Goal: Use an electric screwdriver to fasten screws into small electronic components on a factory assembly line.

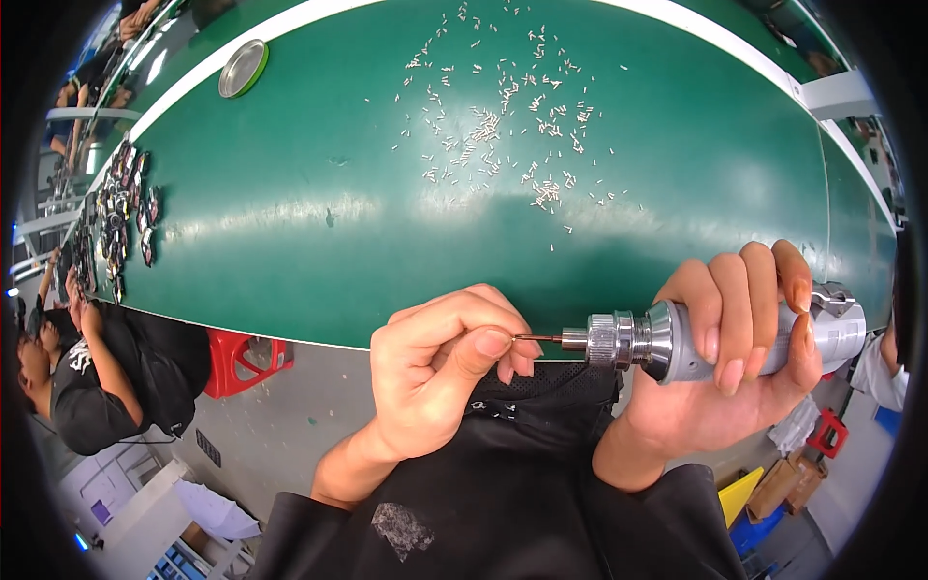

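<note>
My right hand [730, 329] is wrapped round the grey body of an electric screwdriver [681, 340], which lies level with its nose pointing left. A thin, dark reddish bit [546, 338] sticks out of the knurled metal collar. At the bit's tip my left hand [435, 367] is closed in a pinch between thumb and forefinger. Whether a small part sits between those fingertips is hidden. Both hands are above the near edge of the green table. Farther off, many tiny silvery screw-like pins [488, 126] lie scattered across the table's middle.
A shallow round tin with a green rim [244, 70] rests at the far left of the green table [290, 155]. Small dark, shiny parts [121, 208] are heaped along the left end. Beside them sits another person [87, 377], near a red stool [242, 362].
</note>
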### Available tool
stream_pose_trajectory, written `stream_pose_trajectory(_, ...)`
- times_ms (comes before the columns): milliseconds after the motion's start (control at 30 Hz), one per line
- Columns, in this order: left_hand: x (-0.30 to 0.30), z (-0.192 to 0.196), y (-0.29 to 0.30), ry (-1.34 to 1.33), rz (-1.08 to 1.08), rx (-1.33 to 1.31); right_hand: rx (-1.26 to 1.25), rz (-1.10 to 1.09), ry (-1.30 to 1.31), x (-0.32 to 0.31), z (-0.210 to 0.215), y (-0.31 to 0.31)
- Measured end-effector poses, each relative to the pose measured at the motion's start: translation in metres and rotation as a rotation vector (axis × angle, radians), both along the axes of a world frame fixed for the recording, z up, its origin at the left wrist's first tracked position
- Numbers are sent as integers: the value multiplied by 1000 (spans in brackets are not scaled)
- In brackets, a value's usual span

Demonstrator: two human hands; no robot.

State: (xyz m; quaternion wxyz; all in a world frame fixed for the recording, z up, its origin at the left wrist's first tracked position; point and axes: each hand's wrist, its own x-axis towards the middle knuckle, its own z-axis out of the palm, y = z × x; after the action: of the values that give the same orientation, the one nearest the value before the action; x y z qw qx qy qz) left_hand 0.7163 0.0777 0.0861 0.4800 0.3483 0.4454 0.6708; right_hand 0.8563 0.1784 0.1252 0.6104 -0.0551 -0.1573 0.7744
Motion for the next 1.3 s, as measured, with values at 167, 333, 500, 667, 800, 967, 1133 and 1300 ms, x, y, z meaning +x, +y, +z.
stream_pose_trajectory(167,1,-3,1,-68,-31,-4,-20,-2,-4,-1,-2,-1)
stream_pose_trajectory(333,-1,-1,2,-140,-73,-26,-11,18,-21,2,-2,0)
stream_pose_trajectory(500,-9,3,5,579,18,81,33,45,-68,2,-4,1)
stream_pose_trajectory(667,-3,0,11,711,27,141,30,32,-90,7,-3,3)
stream_pose_trajectory(800,-2,-3,11,673,8,126,4,32,-57,5,-10,4)
stream_pose_trajectory(967,0,3,16,646,-62,33,-13,38,-62,8,-15,11)
stream_pose_trajectory(1133,-12,12,36,725,-58,56,12,21,-46,14,-26,20)
stream_pose_trajectory(1300,-41,42,65,996,39,-78,-143,-59,-98,22,-30,25)
